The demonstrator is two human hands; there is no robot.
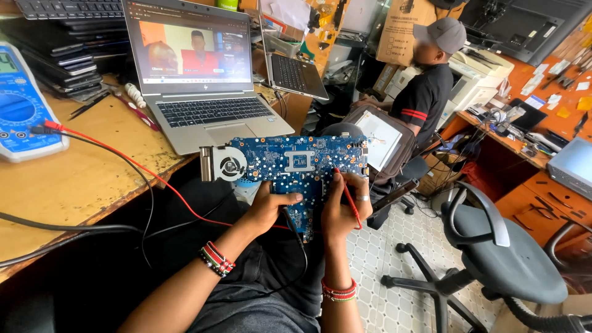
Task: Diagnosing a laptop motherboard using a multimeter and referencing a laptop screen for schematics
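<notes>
Gripping a blue circuit board from below, the left hand has its fingers curled shut round the board's lower edge. Board is held up over the lap, just off the tabletop edge, w/ 1 fan on its left end. Right hand fingers are closed on 1 red probe, tip touching the board's right part. 2 leads, 1 red & 1 black, run across the tabletop from 1 blue multimeter. 2 open laptops: 1 silver near, 1 further back. Stack of closed laptops at left, count unclear. 1 cardboard box behind, contents hidden. 1 seated person, 1 empty grey chair.
</notes>
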